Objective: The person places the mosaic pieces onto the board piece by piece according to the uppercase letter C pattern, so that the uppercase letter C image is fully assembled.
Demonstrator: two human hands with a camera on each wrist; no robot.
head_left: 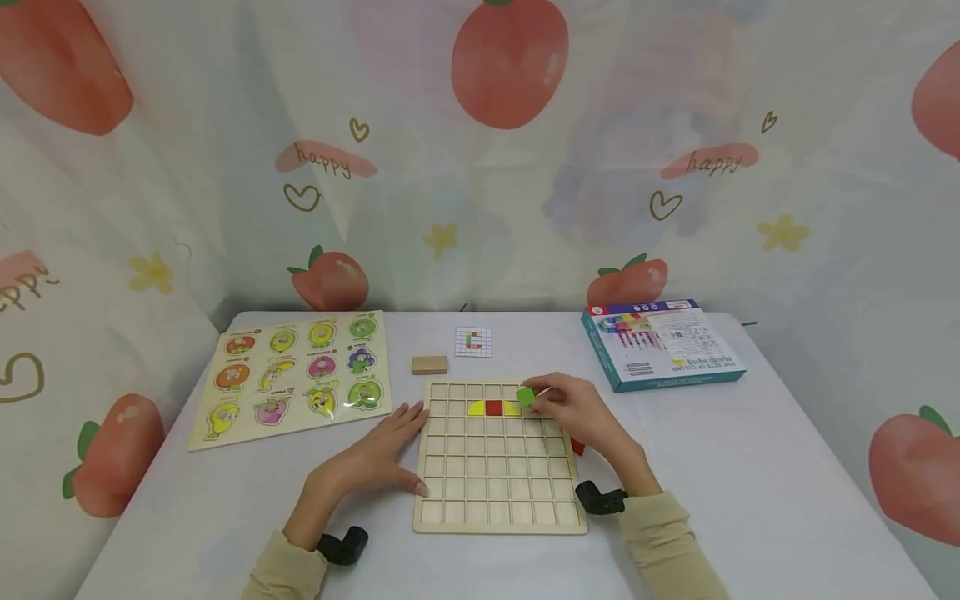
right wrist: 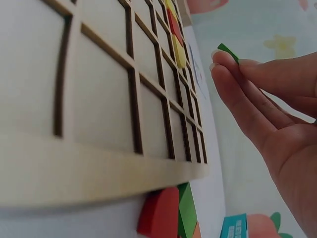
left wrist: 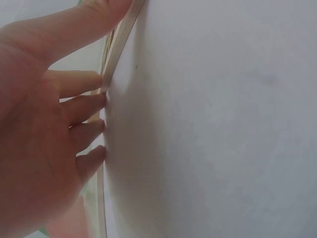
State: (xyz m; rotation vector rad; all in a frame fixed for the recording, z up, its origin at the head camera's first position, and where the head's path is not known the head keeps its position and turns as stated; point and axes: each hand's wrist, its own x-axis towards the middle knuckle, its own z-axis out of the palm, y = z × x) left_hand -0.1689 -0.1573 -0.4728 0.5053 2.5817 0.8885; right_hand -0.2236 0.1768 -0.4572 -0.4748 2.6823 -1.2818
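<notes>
A wooden grid board lies in front of the person. In its upper part a red square tile sits between two yellow tiles with rounded outer ends. The right hand pinches a small green tile between thumb and fingers, over the board's upper right. In the right wrist view that green tile shows edge-on, raised above the grid. The left hand rests along the board's left side, fingers spread and fairly straight. In the left wrist view, its fingertips meet the board's edge.
Red and green pieces lie beside the board's right edge, partly hidden by the right arm. Beyond the board are a wooden block and a pattern card. A fruit puzzle lies left, a teal box right.
</notes>
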